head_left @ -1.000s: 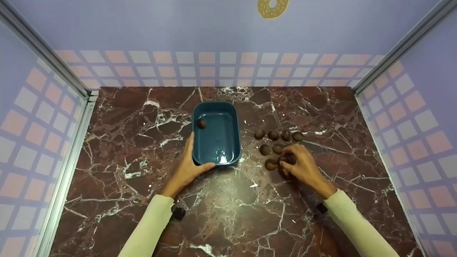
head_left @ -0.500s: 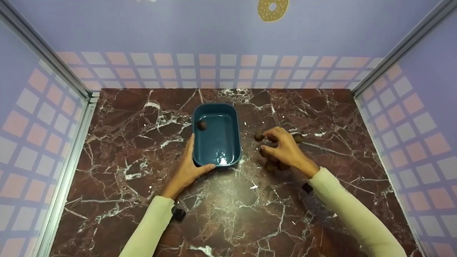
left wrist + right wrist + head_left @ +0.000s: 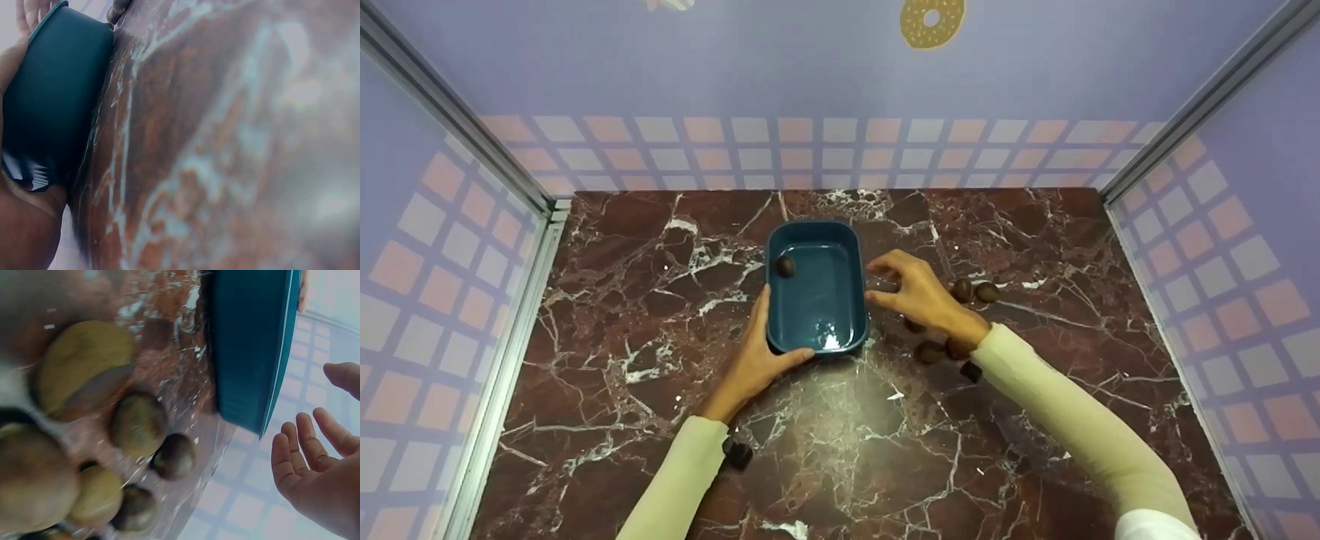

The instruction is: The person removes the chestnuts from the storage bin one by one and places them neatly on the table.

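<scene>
A deep teal rectangular dish stands on the table, with one small round brown thing inside near its left wall. My left hand holds the dish at its near left corner, fingers along the left side and thumb over the near rim. Right beside the opposite rim is my right hand, fingers and thumb spread apart. In the right wrist view, nothing shows between those fingers. Several similar round things, brown to olive, lie behind it: one at the far right, another nearer, others partly hidden by the hand.
A dark red marbled tabletop with white veins carries everything. Lilac walls with pink and white squares enclose it at the back and both sides. Metal rails run along the corners.
My right hand has moved left and away from me, from the nearer round things across the far row to the dish's right rim. My left hand has stayed on the dish.
</scene>
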Motion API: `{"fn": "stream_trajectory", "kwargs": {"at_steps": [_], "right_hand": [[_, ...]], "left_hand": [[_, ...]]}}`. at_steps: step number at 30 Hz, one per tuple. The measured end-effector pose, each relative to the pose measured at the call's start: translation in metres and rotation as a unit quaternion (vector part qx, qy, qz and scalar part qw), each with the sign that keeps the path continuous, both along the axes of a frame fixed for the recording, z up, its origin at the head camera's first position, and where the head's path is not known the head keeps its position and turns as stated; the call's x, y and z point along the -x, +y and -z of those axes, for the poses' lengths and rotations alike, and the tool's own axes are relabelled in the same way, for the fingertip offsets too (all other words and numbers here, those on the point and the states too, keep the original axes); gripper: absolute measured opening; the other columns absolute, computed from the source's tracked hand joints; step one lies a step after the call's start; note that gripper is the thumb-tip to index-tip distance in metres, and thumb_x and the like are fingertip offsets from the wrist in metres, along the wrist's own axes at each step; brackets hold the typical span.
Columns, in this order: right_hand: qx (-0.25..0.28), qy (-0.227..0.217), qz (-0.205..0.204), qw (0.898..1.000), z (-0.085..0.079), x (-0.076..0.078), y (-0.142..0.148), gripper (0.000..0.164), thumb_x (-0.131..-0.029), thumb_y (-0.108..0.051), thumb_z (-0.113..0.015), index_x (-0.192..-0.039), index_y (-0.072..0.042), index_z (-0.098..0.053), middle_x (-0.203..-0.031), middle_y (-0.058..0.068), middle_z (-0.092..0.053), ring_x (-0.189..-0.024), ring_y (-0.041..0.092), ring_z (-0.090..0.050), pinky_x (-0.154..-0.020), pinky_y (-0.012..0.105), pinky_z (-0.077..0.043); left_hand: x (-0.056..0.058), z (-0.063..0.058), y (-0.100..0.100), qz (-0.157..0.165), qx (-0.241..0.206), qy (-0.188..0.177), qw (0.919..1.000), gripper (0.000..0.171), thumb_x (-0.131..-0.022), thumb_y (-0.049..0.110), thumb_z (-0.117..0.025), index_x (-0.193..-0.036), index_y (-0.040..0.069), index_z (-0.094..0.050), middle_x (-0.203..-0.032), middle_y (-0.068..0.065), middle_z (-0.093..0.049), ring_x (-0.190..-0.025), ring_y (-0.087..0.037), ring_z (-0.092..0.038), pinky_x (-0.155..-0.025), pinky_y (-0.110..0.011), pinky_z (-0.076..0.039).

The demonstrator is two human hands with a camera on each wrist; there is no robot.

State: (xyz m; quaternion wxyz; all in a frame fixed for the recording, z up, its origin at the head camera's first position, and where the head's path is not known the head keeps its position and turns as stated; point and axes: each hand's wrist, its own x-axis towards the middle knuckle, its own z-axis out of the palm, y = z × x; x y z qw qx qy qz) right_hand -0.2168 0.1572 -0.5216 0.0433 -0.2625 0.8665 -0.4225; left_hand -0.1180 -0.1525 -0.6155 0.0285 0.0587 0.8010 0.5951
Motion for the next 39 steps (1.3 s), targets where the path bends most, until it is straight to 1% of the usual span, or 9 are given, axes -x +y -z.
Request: {"fn": "stream_trajectory", "kwargs": {"at_steps": [2, 8, 13, 18, 21, 26, 30, 35, 39], "right_hand": [[-0.007, 0.004, -0.011, 1.0, 0.0, 0.004, -0.009, 0.044, -0.092, -0.013, -0.09, -0.128, 0.005, -0.073, -0.123, 0.019, -0.073, -0.113, 0.044, -0.07, -0.098, 0.052, -0.059], [-0.02, -0.01, -0.035, 0.999, 0.002, 0.014, -0.031, 0.044, -0.096, -0.015, -0.087, -0.133, 0.005, -0.072, -0.127, 0.02, -0.07, -0.114, 0.046, -0.067, -0.097, 0.055, -0.057], [-0.034, -0.01, -0.037, 0.999, 0.007, 0.02, -0.044, 0.044, -0.097, -0.014, -0.086, -0.134, 0.005, -0.072, -0.127, 0.019, -0.07, -0.112, 0.044, -0.068, -0.095, 0.05, -0.056], [-0.048, 0.008, -0.05, 0.998, 0.013, 0.025, -0.057, 0.045, -0.097, -0.013, -0.086, -0.134, 0.006, -0.071, -0.128, 0.02, -0.069, -0.118, 0.041, -0.067, -0.103, 0.05, -0.056], [-0.054, 0.009, -0.061, 0.997, 0.017, 0.028, -0.065, 0.045, -0.098, -0.013, -0.086, -0.135, 0.007, -0.071, -0.13, 0.021, -0.069, -0.122, 0.04, -0.067, -0.106, 0.051, -0.055], [-0.065, -0.001, -0.061, 0.996, 0.023, 0.036, -0.08, 0.046, -0.098, -0.014, -0.086, -0.136, 0.007, -0.071, -0.131, 0.021, -0.069, -0.123, 0.038, -0.067, -0.107, 0.049, -0.056], [-0.088, 0.001, -0.064, 0.994, 0.027, 0.044, -0.092, 0.047, -0.098, -0.016, -0.086, -0.136, 0.007, -0.071, -0.132, 0.021, -0.068, -0.124, 0.037, -0.067, -0.108, 0.047, -0.055], [-0.116, 0.014, -0.072, 0.991, 0.029, 0.053, -0.104, 0.048, -0.098, -0.018, -0.086, -0.136, 0.006, -0.071, -0.13, 0.021, -0.068, -0.123, 0.037, -0.066, -0.107, 0.047, -0.055], [-0.131, 0.01, -0.076, 0.988, 0.029, 0.061, -0.11, 0.048, -0.099, -0.02, -0.085, -0.138, 0.005, -0.071, -0.131, 0.021, -0.068, -0.122, 0.037, -0.065, -0.107, 0.049, -0.055]], "left_hand": [[0.0, 0.0, 0.0, 0.0, -0.001, -0.002, 1.0, 0.135, -0.085, 0.036, -0.099, -0.179, 0.016, -0.005, -0.185, -0.017, -0.002, -0.169, -0.04, -0.006, -0.131, -0.068, -0.012], [-0.001, -0.002, -0.001, 0.001, 0.004, -0.009, 1.0, 0.136, -0.086, 0.036, -0.099, -0.179, 0.018, -0.002, -0.185, -0.015, -0.002, -0.169, -0.038, -0.008, -0.132, -0.066, -0.013], [0.0, -0.001, 0.0, 0.003, 0.006, -0.007, 0.9999, 0.136, -0.086, 0.038, -0.098, -0.179, 0.016, -0.002, -0.185, -0.015, -0.002, -0.169, -0.038, -0.008, -0.132, -0.065, -0.014], [-0.001, -0.001, 0.0, 0.008, 0.004, -0.005, 0.9999, 0.134, -0.087, 0.038, -0.097, -0.179, 0.017, -0.002, -0.185, -0.016, -0.001, -0.169, -0.04, -0.007, -0.131, -0.068, -0.013], [-0.001, 0.0, -0.001, 0.012, 0.001, -0.003, 0.9999, 0.133, -0.089, 0.036, -0.096, -0.179, 0.019, 0.0, -0.185, -0.016, 0.0, -0.169, -0.039, -0.005, -0.131, -0.069, -0.013], [0.0, 0.0, -0.002, 0.008, 0.006, 0.004, 0.9999, 0.134, -0.087, 0.037, -0.097, -0.179, 0.016, -0.002, -0.185, -0.015, -0.002, -0.169, -0.039, -0.007, -0.132, -0.067, -0.014], [0.001, 0.0, -0.003, 0.005, 0.006, 0.006, 1.0, 0.135, -0.086, 0.036, -0.098, -0.179, 0.014, -0.002, -0.185, -0.016, -0.003, -0.169, -0.04, -0.009, -0.132, -0.066, -0.015], [0.0, -0.002, -0.002, 0.004, -0.001, 0.005, 1.0, 0.134, -0.086, 0.034, -0.098, -0.179, 0.015, -0.003, -0.185, -0.016, -0.003, -0.169, -0.038, -0.01, -0.132, -0.064, -0.015], [0.0, -0.002, -0.001, 0.004, 0.001, 0.005, 1.0, 0.135, -0.086, 0.034, -0.099, -0.179, 0.014, -0.003, -0.184, -0.017, -0.003, -0.169, -0.039, -0.009, -0.132, -0.064, -0.014]]}}
